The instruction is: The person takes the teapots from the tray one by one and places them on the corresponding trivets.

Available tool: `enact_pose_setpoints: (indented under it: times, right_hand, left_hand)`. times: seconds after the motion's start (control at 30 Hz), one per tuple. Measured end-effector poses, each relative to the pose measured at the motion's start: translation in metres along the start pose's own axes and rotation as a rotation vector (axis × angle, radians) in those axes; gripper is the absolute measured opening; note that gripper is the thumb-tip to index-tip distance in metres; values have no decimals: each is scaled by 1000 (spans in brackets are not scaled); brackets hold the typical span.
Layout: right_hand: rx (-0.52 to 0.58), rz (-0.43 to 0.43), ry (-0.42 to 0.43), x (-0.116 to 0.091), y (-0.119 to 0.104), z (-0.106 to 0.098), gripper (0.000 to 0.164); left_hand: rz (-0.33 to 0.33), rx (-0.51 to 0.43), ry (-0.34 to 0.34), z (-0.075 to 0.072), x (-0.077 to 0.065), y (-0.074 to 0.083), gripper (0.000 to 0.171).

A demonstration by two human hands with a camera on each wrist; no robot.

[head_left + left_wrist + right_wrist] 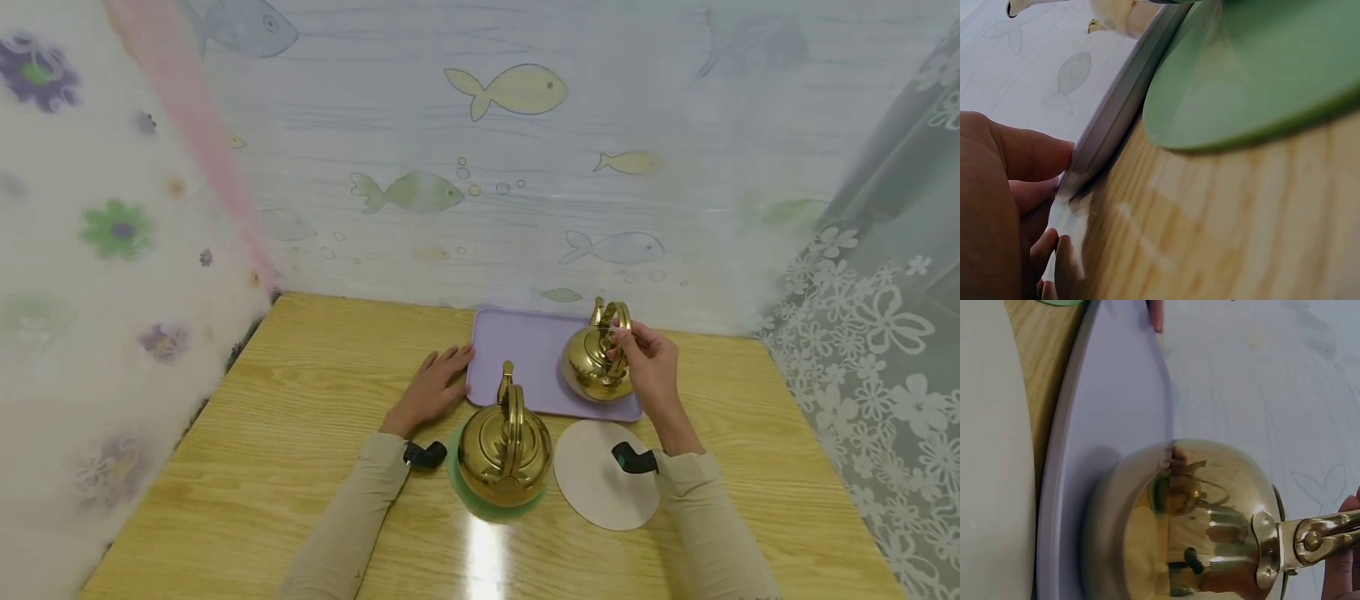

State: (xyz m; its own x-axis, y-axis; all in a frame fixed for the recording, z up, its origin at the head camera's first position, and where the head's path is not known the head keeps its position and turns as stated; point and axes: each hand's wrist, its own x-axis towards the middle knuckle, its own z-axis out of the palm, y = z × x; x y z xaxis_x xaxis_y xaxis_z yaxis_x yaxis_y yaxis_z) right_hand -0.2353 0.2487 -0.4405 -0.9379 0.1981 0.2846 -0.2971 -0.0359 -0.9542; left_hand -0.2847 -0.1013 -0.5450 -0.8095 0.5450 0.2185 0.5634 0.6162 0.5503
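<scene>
My right hand (pixel 654 367) grips the upright handle of a shiny gold kettle (pixel 588 367), at the right end of a lilac tray (pixel 517 350). In the right wrist view the kettle (pixel 1210 512) is close over the tray's floor; I cannot tell whether its base touches. At the tray's left edge my left hand (pixel 431 390) lies with fingers extended; in the left wrist view its thumb (pixel 1041 153) touches the tray rim (pixel 1107 119). A second gold kettle (pixel 491 467) stands on a round green mat (pixel 463 487), nearer to me, held by neither hand.
Right of the near kettle, a round off-white mat (pixel 607 483) lies on the wooden table (pixel 300 433). Behind the tray hangs a fish-patterned sheet (pixel 420 250). Flowered cloth (pixel 112 333) borders the left side, and a lace curtain (pixel 885 400) the right.
</scene>
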Motion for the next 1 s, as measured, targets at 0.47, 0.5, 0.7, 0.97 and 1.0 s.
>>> enact_pose_setpoints:
  times: [0.47,0.5,0.7,0.97,1.0]
  right_hand:
    - [34,11,22,3,2,1,42]
    - [34,11,22,3,2,1,42]
    - [35,5,23,3,2,1,41]
    - [17,1,7,1,1,-1,40]
    - [9,3,4,0,1,-1,40]
  left_hand:
    - [-22,3,-11,-2,2,1,64]
    - [-22,2,-10,-2,2,1,64]
    - [-16,3,-10,-1,2,0,65]
    - [-12,-10,-11,-1,0,1,65]
    - [-10,-14,-10,0,0,1,65]
